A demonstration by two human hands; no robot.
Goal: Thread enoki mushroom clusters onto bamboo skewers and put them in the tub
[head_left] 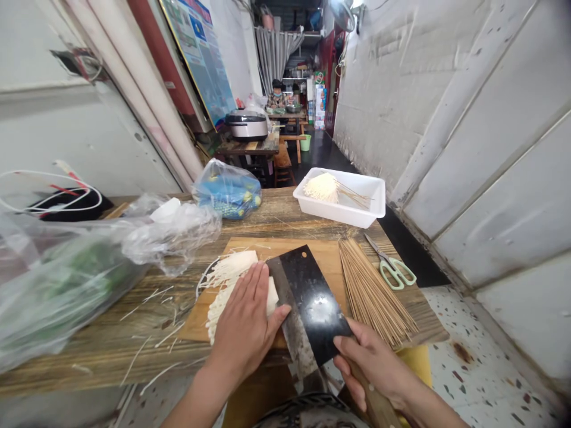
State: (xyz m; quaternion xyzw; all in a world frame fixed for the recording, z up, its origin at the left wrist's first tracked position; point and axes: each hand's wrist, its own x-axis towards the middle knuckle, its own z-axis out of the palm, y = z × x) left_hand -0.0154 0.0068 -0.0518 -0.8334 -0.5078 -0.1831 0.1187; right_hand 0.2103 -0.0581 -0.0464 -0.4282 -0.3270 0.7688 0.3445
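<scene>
My left hand [245, 324] lies flat on a bundle of pale enoki mushrooms [229, 267], pressing it to a wooden cutting board [321, 261]. My right hand [368, 362] grips the wooden handle of a black steel cleaver [310, 303]. The blade stands just beside my left hand's fingers, its edge hidden against the board. A pile of bamboo skewers [372, 291] lies at the board's right side.
Green-handled scissors [392, 267] lie at the table's right end. A white plastic tray [357, 211] holds skewered enoki. Plastic bags [57, 291] crowd the left. A white wall [468, 119] runs along the right. A rice cooker [245, 123] and a seated person [276, 95] are farther back.
</scene>
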